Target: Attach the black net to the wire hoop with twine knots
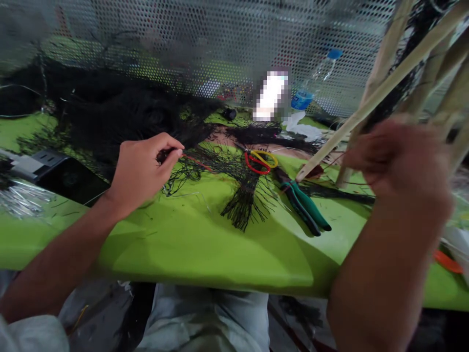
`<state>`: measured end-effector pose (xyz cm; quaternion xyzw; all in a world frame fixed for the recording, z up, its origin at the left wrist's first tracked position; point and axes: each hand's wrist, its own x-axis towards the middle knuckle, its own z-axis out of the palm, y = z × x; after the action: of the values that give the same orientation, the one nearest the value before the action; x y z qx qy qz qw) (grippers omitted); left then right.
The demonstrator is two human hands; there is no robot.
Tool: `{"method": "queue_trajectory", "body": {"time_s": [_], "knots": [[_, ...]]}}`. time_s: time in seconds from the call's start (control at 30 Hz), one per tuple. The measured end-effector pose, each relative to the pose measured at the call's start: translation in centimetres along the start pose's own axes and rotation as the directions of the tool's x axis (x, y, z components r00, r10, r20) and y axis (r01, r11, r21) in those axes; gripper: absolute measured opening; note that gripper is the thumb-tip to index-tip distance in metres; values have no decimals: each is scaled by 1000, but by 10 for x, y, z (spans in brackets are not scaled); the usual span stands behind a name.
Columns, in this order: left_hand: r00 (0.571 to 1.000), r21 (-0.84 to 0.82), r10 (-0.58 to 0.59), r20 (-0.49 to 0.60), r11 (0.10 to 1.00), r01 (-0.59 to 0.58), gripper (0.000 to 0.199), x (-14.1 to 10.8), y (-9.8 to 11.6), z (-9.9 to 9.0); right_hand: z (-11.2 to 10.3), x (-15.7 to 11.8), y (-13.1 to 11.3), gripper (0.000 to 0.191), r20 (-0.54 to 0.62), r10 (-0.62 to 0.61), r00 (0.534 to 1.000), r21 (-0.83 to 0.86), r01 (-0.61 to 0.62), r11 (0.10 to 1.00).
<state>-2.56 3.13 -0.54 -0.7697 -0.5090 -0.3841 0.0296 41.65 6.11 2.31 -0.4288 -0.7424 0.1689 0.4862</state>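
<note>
My left hand (146, 168) pinches the end of a thin reddish strand (200, 163) over the green table (205, 244). Dark wiry fibres (245, 203) lie to its right, with scissors with red and yellow handles (258, 162) on them. Beside the scissors rest green-handled pliers (304, 203). My right hand (399, 161), blurred by motion, is raised at the right with its fingers curled, near the wooden sticks (370, 102); what it holds, if anything, I cannot make out.
A large black fibre heap (124, 107) lies at the back left, near a dark device with a plug (69, 176) and silvery wires (25, 198). A perforated metal panel (220, 44) stands behind. A plastic bottle (315, 80) and white tissue (302, 127) are at the back right.
</note>
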Motion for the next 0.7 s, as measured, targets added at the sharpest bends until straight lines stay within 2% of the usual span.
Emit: {"method": "queue_trajectory", "body": {"time_s": [0.07,0.1,0.13,0.17,0.2,0.23,0.27,0.33,0.4,0.5,0.7], "knots": [[1000,-18,19,17,1000,-19,12,-2,4,-1,34,3,-5,42,-7,24,1000,-177,-24,984],[999,-28,18,32,999,-18,12,-4,6,-2,56,3,-11,34,-55,8,998,-253,-22,967],[999,-40,13,46,999,-12,12,-4,7,-2,78,2,-20,26,-135,-38,990,-307,-5,952],[998,-53,6,59,999,-3,12,-5,8,-3,101,-1,-32,22,-187,-134,973,-379,54,924],[998,-64,-2,67,998,6,11,-6,9,-3,124,-6,-46,19,-126,-194,973,-382,133,915],[998,-73,-5,70,997,10,10,-6,10,-4,145,-12,-61,22,14,-230,973,-305,223,926],[997,-83,-2,72,997,8,10,-7,11,-5,163,-19,-75,27,116,-229,966,-224,250,942],[996,-105,11,87,994,-2,10,-8,13,-6,190,-32,-95,32,153,-137,979,-224,170,960],[995,-125,25,100,992,-12,10,-9,16,-7,205,-41,-104,34,184,-47,982,-253,94,963],[992,-134,45,118,991,-29,10,-11,21,-7,212,-45,-102,20,224,19,975,-209,29,978],[987,-164,65,148,986,-40,10,-11,22,-5,207,-45,-105,9,247,57,967,122,-89,988]]}}
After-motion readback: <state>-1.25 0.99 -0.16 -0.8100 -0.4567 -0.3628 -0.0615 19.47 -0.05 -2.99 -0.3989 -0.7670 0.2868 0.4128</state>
